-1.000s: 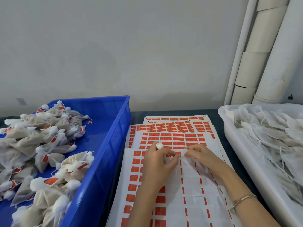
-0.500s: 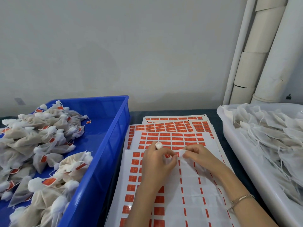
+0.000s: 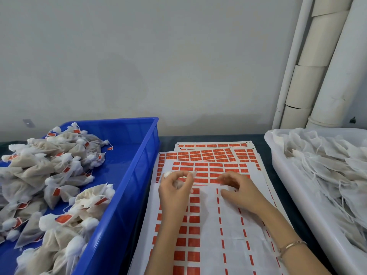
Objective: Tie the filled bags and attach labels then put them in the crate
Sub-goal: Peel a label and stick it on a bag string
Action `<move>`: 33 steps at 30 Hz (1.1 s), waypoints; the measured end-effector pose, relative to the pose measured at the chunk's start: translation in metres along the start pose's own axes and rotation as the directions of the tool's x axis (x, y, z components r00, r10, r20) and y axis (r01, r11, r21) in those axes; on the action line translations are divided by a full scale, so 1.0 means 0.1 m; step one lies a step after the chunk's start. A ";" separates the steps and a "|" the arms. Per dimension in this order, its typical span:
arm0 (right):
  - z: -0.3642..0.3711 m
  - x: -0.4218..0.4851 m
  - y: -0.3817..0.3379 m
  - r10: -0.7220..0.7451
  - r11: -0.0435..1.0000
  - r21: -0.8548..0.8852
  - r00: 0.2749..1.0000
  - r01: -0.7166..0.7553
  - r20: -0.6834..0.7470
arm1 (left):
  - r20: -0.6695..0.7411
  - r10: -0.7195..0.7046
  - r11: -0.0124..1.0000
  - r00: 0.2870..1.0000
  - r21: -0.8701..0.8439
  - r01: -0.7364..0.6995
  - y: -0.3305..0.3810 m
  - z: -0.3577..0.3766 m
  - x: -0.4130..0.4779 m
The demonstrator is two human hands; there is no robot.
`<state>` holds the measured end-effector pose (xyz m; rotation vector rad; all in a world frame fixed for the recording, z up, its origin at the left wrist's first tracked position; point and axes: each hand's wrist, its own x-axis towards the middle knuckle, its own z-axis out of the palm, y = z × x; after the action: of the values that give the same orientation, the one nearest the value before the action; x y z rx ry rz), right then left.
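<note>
My left hand [image 3: 174,192] grips a small white mesh bag [image 3: 177,183] over the label sheets; white tufts of the bag stick out above my fingers. My right hand [image 3: 239,188] hovers a hand's width to the right, fingers curled over a row of orange labels. It is blurred, and whether it pinches anything does not show. Sheets of orange labels [image 3: 210,155] lie fanned on the dark table, and the front sheet [image 3: 230,227] is largely peeled. The blue crate [image 3: 137,181] at the left holds several tied bags with orange labels [image 3: 65,185].
A white tub [image 3: 288,187] at the right holds several untied mesh bags [image 3: 327,167] with loose strings. A grey wall stands close behind the table. White pipes [image 3: 321,76] run up the back right corner.
My hands were pinched together over the sheet; now they have drawn apart, the left keeping the bag and the right moving to the right.
</note>
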<state>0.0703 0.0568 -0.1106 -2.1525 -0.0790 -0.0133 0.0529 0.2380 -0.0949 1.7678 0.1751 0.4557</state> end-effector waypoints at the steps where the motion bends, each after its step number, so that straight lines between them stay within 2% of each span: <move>1: 0.00 -0.01 -0.05 -0.032 0.999 -0.016 0.998 0.032 -0.045 | -0.003 -0.009 0.999 1.000 -0.041 0.009 0.00 -0.01 0.01; 3: 0.00 -0.05 -0.18 -0.123 0.992 -0.022 0.987 0.121 -0.107 | 0.034 -0.010 0.996 0.999 -0.093 0.013 0.01 -0.01 0.01; 7: 0.04 -0.16 -0.45 -0.248 0.967 0.028 0.965 0.251 -0.079 | 0.171 0.053 0.987 0.984 -0.157 -0.026 0.03 0.05 -0.06; 10: 0.03 -0.20 -0.49 -0.270 0.962 -0.001 0.955 0.271 -0.122 | 0.234 0.134 0.969 0.963 -0.234 -0.079 0.03 0.07 -0.09; 14: -0.11 -0.25 -0.41 -0.224 0.974 -0.002 0.954 0.228 -0.199 | 0.338 0.166 0.933 0.926 -0.358 -0.036 0.06 0.02 -0.07; 19: -0.11 -0.31 -0.27 -0.172 0.980 0.063 0.963 0.188 -0.207 | 0.352 0.200 0.958 0.914 -0.266 -0.107 0.05 0.02 -0.06; 24: -0.17 -0.28 -0.19 -0.141 0.976 0.133 0.967 0.172 -0.214 | 0.352 0.207 0.978 0.913 -0.041 -0.206 0.00 0.02 -0.06; 27: -0.22 -0.28 -0.15 -0.119 0.978 0.141 0.969 0.152 -0.219 | 0.372 0.195 0.980 0.908 -0.038 -0.195 -0.02 0.02 -0.05; 31: -0.24 -0.27 -0.10 -0.092 0.990 0.082 0.966 0.115 -0.243 | 0.375 0.239 0.971 0.896 -0.115 -0.211 0.02 0.01 -0.07; 33: -0.26 -0.26 -0.06 -0.061 0.995 0.064 0.969 0.078 -0.239 | 0.411 0.224 0.975 0.884 -0.083 -0.208 0.03 0.02 -0.08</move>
<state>0.0448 0.0371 -0.0918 -2.0589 -0.0159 -0.3030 0.0464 0.2327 -0.0942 1.8142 -0.3371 0.2246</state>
